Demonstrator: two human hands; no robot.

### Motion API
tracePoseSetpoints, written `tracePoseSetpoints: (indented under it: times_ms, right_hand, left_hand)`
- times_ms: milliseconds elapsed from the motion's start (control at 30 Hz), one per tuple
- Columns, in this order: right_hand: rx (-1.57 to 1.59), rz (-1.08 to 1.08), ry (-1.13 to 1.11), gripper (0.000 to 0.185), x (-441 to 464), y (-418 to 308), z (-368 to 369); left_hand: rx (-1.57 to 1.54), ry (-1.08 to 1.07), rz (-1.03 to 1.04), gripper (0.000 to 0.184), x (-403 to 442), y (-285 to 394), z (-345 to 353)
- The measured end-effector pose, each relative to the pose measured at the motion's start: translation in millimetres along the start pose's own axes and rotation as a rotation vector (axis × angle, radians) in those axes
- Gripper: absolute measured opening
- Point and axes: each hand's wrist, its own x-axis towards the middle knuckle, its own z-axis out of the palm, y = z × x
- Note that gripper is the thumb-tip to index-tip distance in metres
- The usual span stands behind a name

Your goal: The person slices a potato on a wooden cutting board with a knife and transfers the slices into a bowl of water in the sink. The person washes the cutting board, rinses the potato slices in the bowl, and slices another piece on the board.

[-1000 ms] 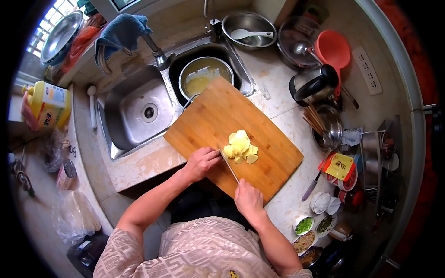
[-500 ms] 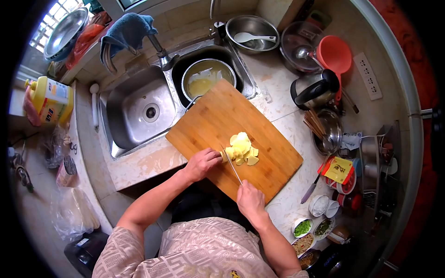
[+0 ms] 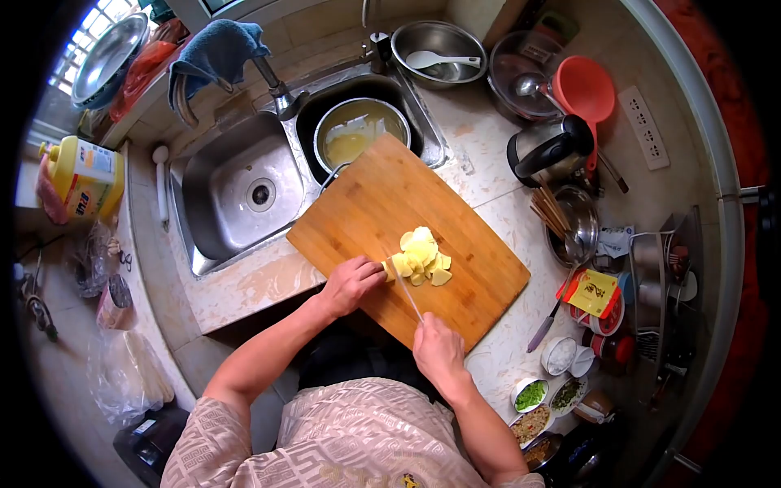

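A wooden cutting board [image 3: 464, 236] lies on the counter, its upper corner over the sink edge. Thin pale yellow slices [image 3: 421, 255] are heaped near its middle. My left hand [image 3: 353, 285] is closed on a yellow piece [image 3: 389, 270] at the left of the heap, fingertips curled beside the blade. My right hand [image 3: 439, 348] grips the handle of a knife [image 3: 408, 298], seen nearly edge-on, its blade between the yellow piece and the slices. The handle is hidden within my fingers.
Behind the board is a double sink [image 3: 236, 191] with a metal pot [image 3: 362, 130]. On the right are a kettle [image 3: 551, 150], a red ladle [image 3: 583, 88], a bowl with chopsticks [image 3: 582, 215], and small bowls of chopped green pieces [image 3: 530, 396]. Another knife handle [image 3: 543, 327] lies right of the board.
The knife blade has shifted slightly beside the yellow piece. Both hands keep nearly the same places, and the whole view has shifted a little.
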Motion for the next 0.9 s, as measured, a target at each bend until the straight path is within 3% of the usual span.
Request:
tracePoseSetpoints:
  times_ms: [100,400,500,800,900]
  right_hand:
    - [-0.039,-0.006,-0.046,0.014,-7.6,-6.8,-6.0]
    - [-0.021,-0.003,-0.031,0.013,1.3,4.5,1.4]
    - [-0.049,-0.009,-0.06,0.013,-7.3,-6.2,-12.0]
    - [-0.015,-0.008,-0.029,0.012,2.0,3.0,-1.2]
    - [-0.061,-0.009,-0.065,0.012,-6.5,-9.0,-11.9]
  left_hand:
    - [0.02,-0.151,-0.037,0.021,-2.8,-1.0,-3.7]
    - [-0.078,-0.012,-0.047,0.019,-0.9,0.1,-3.9]
    - [-0.021,-0.105,-0.054,0.017,0.1,1.4,-8.5]
    - [-0.04,-0.032,-0.05,0.023,-4.3,-0.6,-1.2]
    - [0.032,-0.165,-0.083,0.021,-5.6,0.0,-4.3]
